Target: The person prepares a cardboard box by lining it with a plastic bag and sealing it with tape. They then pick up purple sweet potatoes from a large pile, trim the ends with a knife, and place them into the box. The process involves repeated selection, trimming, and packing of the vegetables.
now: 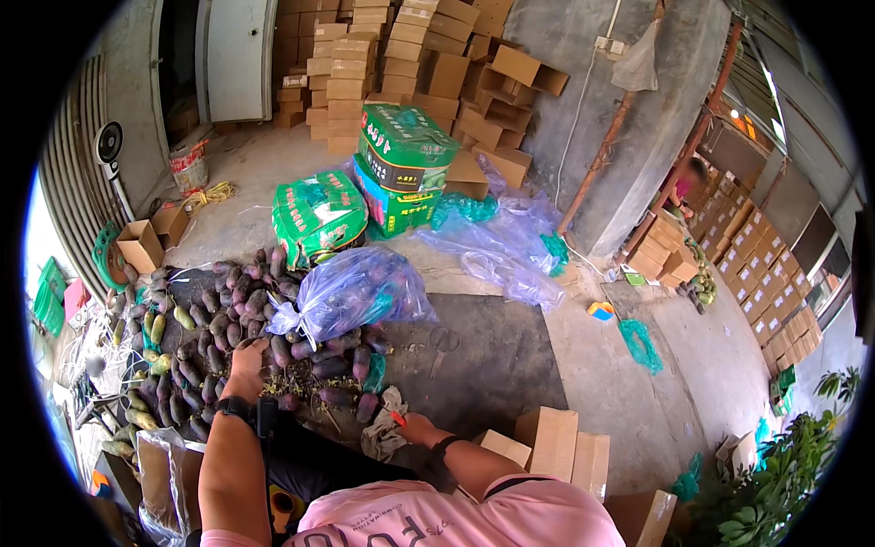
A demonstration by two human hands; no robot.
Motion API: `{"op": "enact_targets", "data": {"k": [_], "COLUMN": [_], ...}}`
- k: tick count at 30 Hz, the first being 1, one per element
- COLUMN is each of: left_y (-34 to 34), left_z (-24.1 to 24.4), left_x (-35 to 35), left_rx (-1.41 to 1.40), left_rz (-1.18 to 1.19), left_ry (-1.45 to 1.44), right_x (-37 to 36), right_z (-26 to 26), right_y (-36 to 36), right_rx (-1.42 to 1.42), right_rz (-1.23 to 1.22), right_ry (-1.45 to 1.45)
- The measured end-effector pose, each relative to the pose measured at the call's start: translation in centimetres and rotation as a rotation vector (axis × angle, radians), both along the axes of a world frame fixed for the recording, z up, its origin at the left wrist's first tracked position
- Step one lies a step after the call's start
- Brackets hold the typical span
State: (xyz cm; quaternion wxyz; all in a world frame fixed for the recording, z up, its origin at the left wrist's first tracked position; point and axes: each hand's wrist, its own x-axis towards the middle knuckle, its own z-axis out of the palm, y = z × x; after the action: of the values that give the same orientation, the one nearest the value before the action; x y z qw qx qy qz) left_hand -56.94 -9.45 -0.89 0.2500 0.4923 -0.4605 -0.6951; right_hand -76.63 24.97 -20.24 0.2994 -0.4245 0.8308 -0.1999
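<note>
Dark purple radishes (217, 323) lie in a wide heap on the floor in front of me and to my left. Over the heap's near part reaches my left hand (250, 355), its fingers down among the radishes; whether they grip one is not clear. My right hand (418, 431) is closed around a small orange-red object (397, 418), perhaps a handle. Just beside it hangs a crumpled grey-beige cloth (384, 427). Beyond my hands rests a knotted, translucent purple plastic bag (369, 290) full of radishes and some green netting.
A dark mat (492, 342) lies under the bag. Green printed cartons (403, 147) and loose plastic sheeting (499, 246) are behind it. Cardboard boxes (547, 444) stand near my right elbow. A green net (640, 347) lies on the concrete. Another person (678, 188) sits far right by stacked boxes.
</note>
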Motion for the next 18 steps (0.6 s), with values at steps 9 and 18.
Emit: {"op": "enact_targets", "data": {"k": [9,18], "left_y": [1.9,1.3], "left_z": [2.4,4.3], "left_x": [0.7,2.7], "left_rx": [-0.062,-0.076], "left_rz": [0.04,0.194], "left_ry": [-0.029,0.292], "right_x": [0.2,0.2], "right_z": [0.2,-1.7], "right_y": [1.0,0.1], "right_rx": [0.075,0.028], "right_rz": [-0.088,-0.011], "right_ry": [-0.145,-0.188]}}
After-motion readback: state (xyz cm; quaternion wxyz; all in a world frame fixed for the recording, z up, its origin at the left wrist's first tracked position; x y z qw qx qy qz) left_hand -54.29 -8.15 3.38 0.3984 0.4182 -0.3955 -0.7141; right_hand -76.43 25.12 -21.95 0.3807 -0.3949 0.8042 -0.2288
